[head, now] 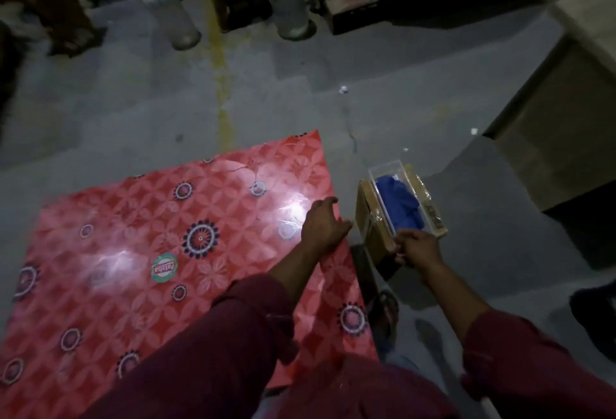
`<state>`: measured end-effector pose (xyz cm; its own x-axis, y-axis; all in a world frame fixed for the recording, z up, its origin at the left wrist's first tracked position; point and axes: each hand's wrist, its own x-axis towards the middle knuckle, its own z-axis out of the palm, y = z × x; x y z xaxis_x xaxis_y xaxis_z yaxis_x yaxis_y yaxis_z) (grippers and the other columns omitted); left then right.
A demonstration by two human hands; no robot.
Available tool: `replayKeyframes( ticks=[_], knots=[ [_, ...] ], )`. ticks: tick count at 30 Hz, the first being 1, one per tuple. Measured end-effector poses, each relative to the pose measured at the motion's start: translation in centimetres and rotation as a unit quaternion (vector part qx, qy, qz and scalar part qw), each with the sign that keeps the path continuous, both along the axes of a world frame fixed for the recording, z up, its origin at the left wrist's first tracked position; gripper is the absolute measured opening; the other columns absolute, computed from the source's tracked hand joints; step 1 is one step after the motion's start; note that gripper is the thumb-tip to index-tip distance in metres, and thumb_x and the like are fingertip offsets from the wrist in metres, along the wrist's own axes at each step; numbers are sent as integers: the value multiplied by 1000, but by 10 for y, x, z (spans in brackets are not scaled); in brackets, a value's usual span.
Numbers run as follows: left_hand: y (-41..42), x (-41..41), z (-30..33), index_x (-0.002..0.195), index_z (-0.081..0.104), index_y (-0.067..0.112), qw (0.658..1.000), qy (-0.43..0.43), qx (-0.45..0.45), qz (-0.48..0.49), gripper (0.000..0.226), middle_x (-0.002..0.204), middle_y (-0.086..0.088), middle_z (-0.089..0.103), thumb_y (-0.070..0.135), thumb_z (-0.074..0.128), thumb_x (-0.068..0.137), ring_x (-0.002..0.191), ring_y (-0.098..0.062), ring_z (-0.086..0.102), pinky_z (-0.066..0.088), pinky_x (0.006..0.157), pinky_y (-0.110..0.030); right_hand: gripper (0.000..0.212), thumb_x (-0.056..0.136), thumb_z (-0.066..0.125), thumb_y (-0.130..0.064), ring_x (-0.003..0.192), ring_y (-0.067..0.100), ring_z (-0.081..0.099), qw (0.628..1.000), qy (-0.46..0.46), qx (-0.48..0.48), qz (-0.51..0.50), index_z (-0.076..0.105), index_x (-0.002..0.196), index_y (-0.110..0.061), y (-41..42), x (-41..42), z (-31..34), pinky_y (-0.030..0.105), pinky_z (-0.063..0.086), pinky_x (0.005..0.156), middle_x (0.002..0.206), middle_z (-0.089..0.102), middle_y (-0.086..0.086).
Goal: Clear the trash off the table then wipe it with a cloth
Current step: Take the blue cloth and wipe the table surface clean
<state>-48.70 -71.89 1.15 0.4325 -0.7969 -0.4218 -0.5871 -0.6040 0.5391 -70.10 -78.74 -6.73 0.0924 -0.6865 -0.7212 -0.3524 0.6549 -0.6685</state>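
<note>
Two hands work apart: left hand [322,222] spread flat on the tabletop [140,251]; right hand [416,246] pinches the clear box [405,200], which could tip, spilling the blue cloth [400,201].

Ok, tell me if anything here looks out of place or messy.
Small white scraps lie scattered on the grey floor beyond the red table, like stray litter. The blue cloth sits bunched in a clear box beside the table. The tabletop itself looks bare.
</note>
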Motion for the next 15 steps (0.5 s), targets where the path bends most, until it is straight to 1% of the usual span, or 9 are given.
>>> replayKeyframes(
  ticks=[2, 3, 4, 6, 7, 9, 12, 14, 15],
  knots=[
    [-28, -11, -7, 148, 43, 14, 999, -2, 26, 19, 80, 139, -17, 53, 40, 77, 80, 130, -36, 51, 46, 103, -42, 12, 89, 62, -1, 55, 19, 57, 997, -18, 51, -54, 68, 91, -12, -43, -7, -20, 27, 51, 45, 76, 59, 12],
    [-38, -13, -11, 150, 40, 14, 999, 1, 41, 30, 83, 139, -17, 51, 41, 76, 80, 130, -37, 51, 46, 104, -42, 12, 89, 62, -3, 56, 20, 54, 995, -29, 69, -67, 66, 88, -14, -61, -7, -28, 27, 50, 42, 76, 56, 11],
    [-46, -15, -15, 151, 38, 14, 998, 6, 56, 40, 84, 140, -17, 49, 42, 76, 81, 130, -38, 52, 47, 104, -43, 12, 90, 63, -5, 60, 20, 53, 992, -45, 89, -79, 64, 87, -16, -76, -5, -37, 29, 53, 45, 79, 55, 9],
    [-56, -16, -23, 151, 37, 16, 995, 8, 85, 50, 86, 139, -18, 50, 45, 75, 81, 128, -39, 53, 48, 103, -42, 10, 92, 63, -10, 70, 21, 55, 984, -67, 129, -103, 63, 96, -20, -100, 2, -53, 37, 57, 60, 92, 57, 6],
    [-58, -18, -25, 150, 38, 17, 994, -1, 97, 48, 85, 137, -17, 51, 48, 74, 79, 126, -39, 54, 49, 101, -43, 15, 92, 63, -12, 75, 22, 58, 980, -78, 147, -111, 62, 105, -20, -110, 5, -60, 38, 57, 64, 100, 57, 5],
    [-61, -21, -30, 148, 43, 19, 992, -23, 120, 32, 87, 134, -16, 52, 56, 70, 74, 121, -40, 59, 54, 97, -44, 31, 93, 63, -14, 86, 26, 62, 973, -93, 169, -129, 58, 123, -22, -127, 12, -74, 38, 58, 67, 113, 54, 4],
    [-66, -23, -35, 140, 49, 21, 989, -44, 143, 2, 100, 128, -16, 55, 77, 52, 57, 109, -40, 64, 59, 89, -48, 52, 91, 66, -14, 101, 30, 64, 960, -90, 204, -168, 50, 140, -21, -141, 24, -94, 38, 59, 71, 126, 52, 8],
    [-74, -21, -40, 137, 49, 20, 988, -57, 146, -4, 106, 119, -14, 61, 82, 43, 51, 103, -39, 66, 60, 85, -47, 60, 90, 68, -16, 99, 26, 64, 957, -80, 213, -182, 44, 145, -18, -147, 33, -104, 38, 60, 73, 130, 52, 10],
    [-78, -19, -42, 137, 48, 20, 987, -59, 151, -6, 107, 117, -14, 63, 82, 42, 50, 103, -39, 66, 59, 85, -47, 61, 91, 68, -17, 95, 24, 61, 957, -75, 218, -178, 41, 146, -17, -148, 36, -107, 38, 61, 79, 129, 51, 11]
  ],
)
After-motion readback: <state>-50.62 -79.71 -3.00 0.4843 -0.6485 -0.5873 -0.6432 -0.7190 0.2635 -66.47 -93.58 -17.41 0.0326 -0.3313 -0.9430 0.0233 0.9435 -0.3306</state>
